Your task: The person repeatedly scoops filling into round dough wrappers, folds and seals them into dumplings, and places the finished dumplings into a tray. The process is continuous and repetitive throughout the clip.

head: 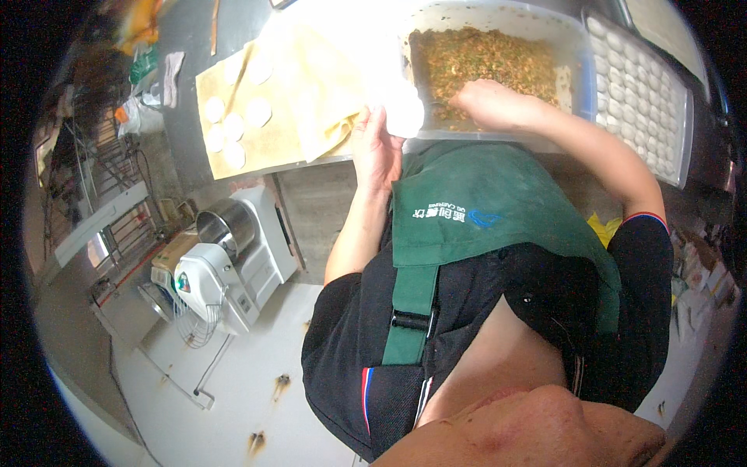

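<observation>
My left hand (376,146), fingers raised, supports a pale dough wrapper (404,114) at the near left edge of a plastic tub; glare washes out part of the wrapper. Inside the tub (508,136) lies a chopped filling (496,55) of orange, brown and green bits. My right hand (487,105) reaches into it from the right, its fingers low at the filling around what looks like a small utensil, mostly hidden. Left of my left hand, several round dough wrappers (234,126) lie on a yellowish cloth (280,134), which is folded up on its right part.
A tray (681,137) with rows of white dough pieces (627,82) stands right of the tub. A small cloth (173,79) lies at the table's far left. Below the table at left are a white mixer (219,280) with a steel bowl (227,225) and a wire whisk (198,321).
</observation>
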The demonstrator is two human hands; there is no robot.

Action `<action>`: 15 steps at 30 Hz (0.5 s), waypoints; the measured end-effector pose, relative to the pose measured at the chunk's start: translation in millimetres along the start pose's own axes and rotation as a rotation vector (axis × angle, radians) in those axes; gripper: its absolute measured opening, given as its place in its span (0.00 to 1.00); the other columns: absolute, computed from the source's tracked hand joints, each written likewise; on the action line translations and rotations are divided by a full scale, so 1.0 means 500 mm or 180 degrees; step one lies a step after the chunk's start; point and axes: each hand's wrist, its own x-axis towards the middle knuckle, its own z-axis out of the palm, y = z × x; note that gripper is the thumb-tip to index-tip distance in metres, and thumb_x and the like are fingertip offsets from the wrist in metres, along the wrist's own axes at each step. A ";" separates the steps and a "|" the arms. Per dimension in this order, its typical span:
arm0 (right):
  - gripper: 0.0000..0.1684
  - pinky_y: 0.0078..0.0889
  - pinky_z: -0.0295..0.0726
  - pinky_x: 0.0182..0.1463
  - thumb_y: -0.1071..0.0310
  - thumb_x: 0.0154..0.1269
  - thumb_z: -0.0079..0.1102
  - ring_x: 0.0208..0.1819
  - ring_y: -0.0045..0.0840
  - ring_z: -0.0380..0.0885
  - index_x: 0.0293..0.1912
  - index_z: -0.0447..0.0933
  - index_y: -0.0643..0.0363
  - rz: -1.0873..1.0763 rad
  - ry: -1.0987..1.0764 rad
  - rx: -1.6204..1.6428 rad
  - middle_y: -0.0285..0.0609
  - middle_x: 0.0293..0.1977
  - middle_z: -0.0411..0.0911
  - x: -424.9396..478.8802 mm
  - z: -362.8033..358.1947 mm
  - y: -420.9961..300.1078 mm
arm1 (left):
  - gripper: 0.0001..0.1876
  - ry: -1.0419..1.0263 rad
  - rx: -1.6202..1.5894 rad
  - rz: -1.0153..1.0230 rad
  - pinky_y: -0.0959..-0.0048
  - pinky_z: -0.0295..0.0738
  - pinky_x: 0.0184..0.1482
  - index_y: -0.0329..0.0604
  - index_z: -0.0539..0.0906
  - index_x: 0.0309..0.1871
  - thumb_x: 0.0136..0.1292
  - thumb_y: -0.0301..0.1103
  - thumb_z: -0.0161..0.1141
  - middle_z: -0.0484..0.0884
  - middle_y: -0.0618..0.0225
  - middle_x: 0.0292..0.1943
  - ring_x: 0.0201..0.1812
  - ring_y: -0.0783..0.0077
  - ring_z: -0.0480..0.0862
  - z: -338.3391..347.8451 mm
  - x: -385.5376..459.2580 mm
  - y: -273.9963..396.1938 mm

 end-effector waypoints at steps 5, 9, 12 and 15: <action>0.20 0.35 0.79 0.38 0.75 0.62 0.50 0.30 0.32 0.80 0.53 0.78 0.66 0.0032 -0.0370 0.1158 0.47 0.25 0.80 -0.020 -0.020 0.055 | 0.19 0.0075 -0.0182 -0.0132 0.59 0.79 0.59 0.33 0.73 0.61 0.73 0.36 0.53 0.80 0.58 0.57 0.59 0.61 0.80 0.011 -0.012 0.011; 0.18 0.20 0.66 0.21 0.71 0.67 0.49 0.17 0.13 0.67 0.53 0.79 0.63 0.0587 -0.0620 0.2405 0.31 0.16 0.71 -0.094 -0.079 0.065 | 0.19 -0.0163 -0.0225 -0.0266 0.56 0.76 0.62 0.35 0.74 0.60 0.73 0.37 0.53 0.79 0.59 0.58 0.60 0.61 0.79 0.031 0.002 0.041; 0.17 0.14 0.57 0.15 0.70 0.69 0.49 0.13 0.08 0.62 0.54 0.79 0.61 0.0813 -0.0361 0.2975 0.29 0.17 0.72 -0.154 -0.117 0.060 | 0.14 -0.0263 -0.0028 -0.0126 0.60 0.78 0.58 0.40 0.75 0.57 0.72 0.34 0.54 0.80 0.64 0.54 0.56 0.67 0.81 0.055 0.014 0.051; 0.17 0.14 0.63 0.18 0.67 0.70 0.50 0.14 0.08 0.64 0.54 0.79 0.61 0.1053 0.0119 0.2938 0.29 0.18 0.74 -0.207 -0.138 0.041 | 0.13 -0.0385 0.0241 -0.0293 0.64 0.78 0.56 0.44 0.75 0.56 0.71 0.35 0.56 0.81 0.68 0.52 0.54 0.71 0.81 0.067 0.033 0.044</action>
